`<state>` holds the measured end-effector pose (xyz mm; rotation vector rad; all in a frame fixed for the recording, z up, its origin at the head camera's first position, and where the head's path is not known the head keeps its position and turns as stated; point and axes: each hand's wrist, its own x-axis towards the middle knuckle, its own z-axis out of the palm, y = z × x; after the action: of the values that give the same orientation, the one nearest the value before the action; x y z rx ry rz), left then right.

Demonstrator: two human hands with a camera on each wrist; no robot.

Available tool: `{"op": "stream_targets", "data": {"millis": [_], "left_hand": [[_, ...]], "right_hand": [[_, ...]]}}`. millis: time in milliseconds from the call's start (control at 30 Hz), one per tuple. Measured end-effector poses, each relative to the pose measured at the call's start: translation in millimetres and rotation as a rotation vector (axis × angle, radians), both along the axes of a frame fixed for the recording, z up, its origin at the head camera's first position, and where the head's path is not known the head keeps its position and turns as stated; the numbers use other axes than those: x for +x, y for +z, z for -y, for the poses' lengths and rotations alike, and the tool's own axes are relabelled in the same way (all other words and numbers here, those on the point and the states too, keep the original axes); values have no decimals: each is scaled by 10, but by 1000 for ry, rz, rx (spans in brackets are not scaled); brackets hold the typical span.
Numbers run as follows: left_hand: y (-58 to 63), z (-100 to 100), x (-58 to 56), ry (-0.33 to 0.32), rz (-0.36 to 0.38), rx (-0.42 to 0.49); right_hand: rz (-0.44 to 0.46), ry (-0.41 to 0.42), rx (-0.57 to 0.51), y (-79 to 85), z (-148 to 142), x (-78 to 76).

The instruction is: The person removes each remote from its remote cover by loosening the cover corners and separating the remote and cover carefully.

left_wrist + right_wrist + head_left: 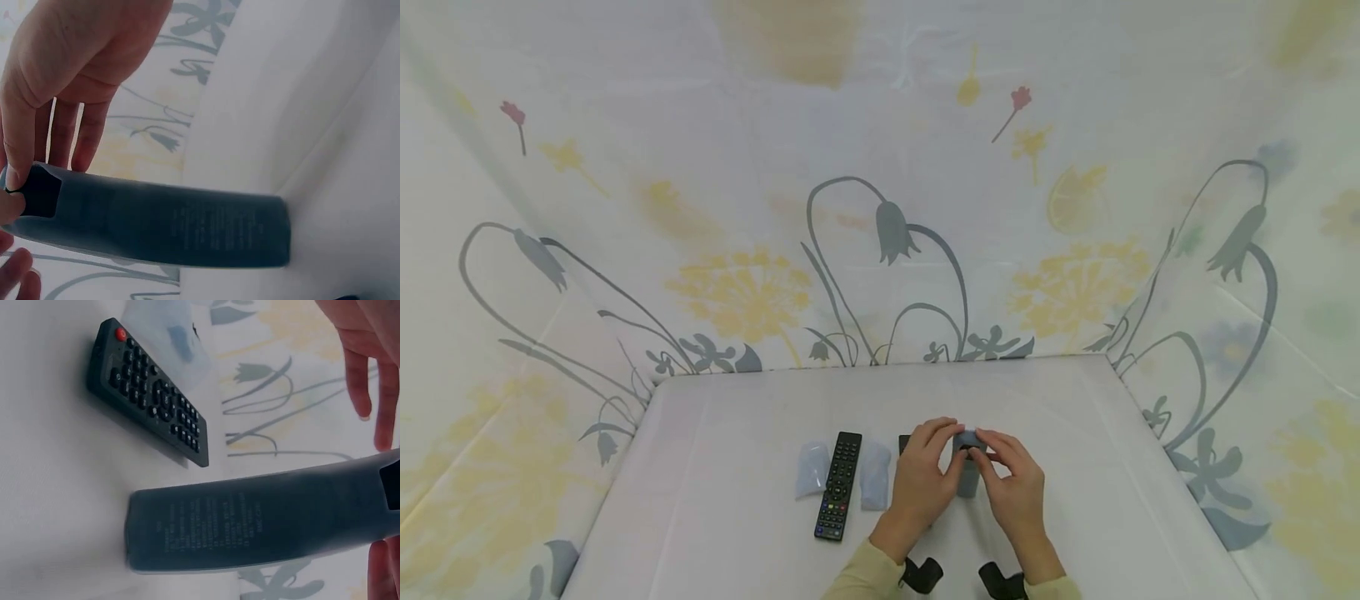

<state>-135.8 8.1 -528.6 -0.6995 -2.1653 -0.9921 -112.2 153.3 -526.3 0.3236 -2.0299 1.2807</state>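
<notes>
Both hands hold a long, dark grey-blue case-like piece (967, 486) upright, its lower end close over or on the table. Small pale print covers part of its face, and a dark rectangular opening shows near its upper end. My left hand (925, 479) pinches the upper end, with the thumb at the opening in the left wrist view. From the other side, my right hand (1013, 492) pinches the same end, thumb at the opening and index finger on top. In the right wrist view, a short black remote control (150, 387) with a red button lies nearby.
A longer black remote control (837, 487) lies left of the hands on the white table (722, 467). On either side of it are two pale blue packets, the left packet (812, 469) and the right packet (875, 477). Flower-printed cloth (880, 150) surrounds the table.
</notes>
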Motion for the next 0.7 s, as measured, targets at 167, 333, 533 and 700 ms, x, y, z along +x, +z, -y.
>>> {"op": "stream_targets", "data": {"millis": [167, 333, 533, 700], "left_hand": [[34, 7, -57, -14, -98, -15], [18, 7, -71, -13, -124, -18], [-10, -7, -74, -10, -147, -22], [-15, -5, -75, 0, -152, -26]], "right_hand": [[-15, -21, 23, -93, -36, -47], [-80, -58, 57, -88, -22, -68], [-125, -94, 68, -99, 12, -81], [-111, -74, 82, -131, 12, -101]]}}
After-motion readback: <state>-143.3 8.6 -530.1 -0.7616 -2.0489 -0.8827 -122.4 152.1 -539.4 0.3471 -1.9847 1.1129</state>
